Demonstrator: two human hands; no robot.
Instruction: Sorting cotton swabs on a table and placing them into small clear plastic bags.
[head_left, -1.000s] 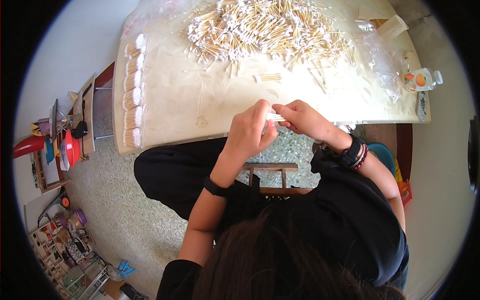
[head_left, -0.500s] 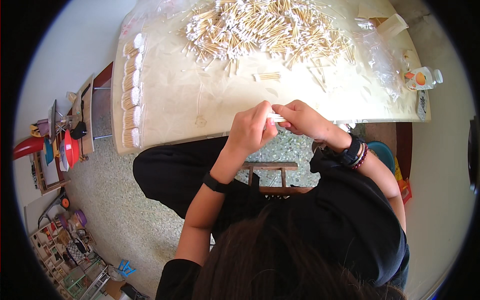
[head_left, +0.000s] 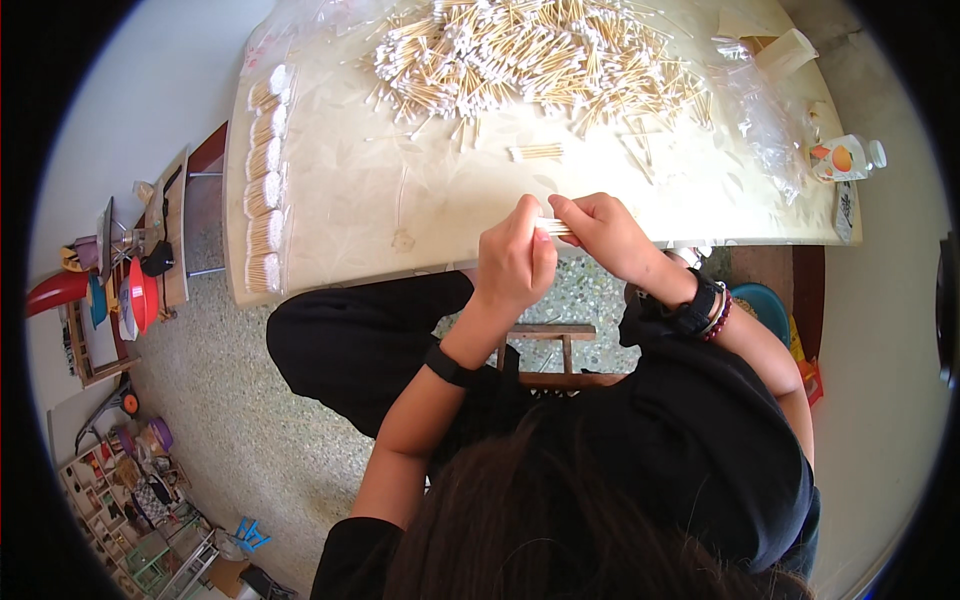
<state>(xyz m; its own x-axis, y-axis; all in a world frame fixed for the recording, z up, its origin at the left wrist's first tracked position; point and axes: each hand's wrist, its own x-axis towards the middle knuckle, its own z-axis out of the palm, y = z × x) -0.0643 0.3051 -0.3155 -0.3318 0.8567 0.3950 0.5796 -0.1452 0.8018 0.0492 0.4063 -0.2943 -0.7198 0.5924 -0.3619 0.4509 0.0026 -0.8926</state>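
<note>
Just past the near edge of the table, my left hand (head_left: 514, 255) and my right hand (head_left: 606, 237) meet around a small bunch of cotton swabs (head_left: 553, 227). The left fingers close on the white-tipped end, and the right thumb and fingers pinch the other end. A large loose heap of cotton swabs (head_left: 530, 60) with wooden sticks spreads over the far side of the table. Between heap and hands lies a small flat row of swabs (head_left: 537, 152). Along the left table edge runs a line of packed swab bundles (head_left: 264, 190) in clear plastic.
The table (head_left: 350, 220) has a pale patterned cover. Crumpled clear plastic bags (head_left: 765, 120) and a bottle (head_left: 843, 158) with an orange fruit picture are at the right. Below are a wooden stool (head_left: 545, 380) and a teal basin (head_left: 762, 308). Cluttered shelves (head_left: 110, 510) stand at lower left.
My left hand has turned and shifted slightly right, its wrist moving right too. The right hand has risen a little. Both still hold the swabs, which show a bit more between the fingers.
</note>
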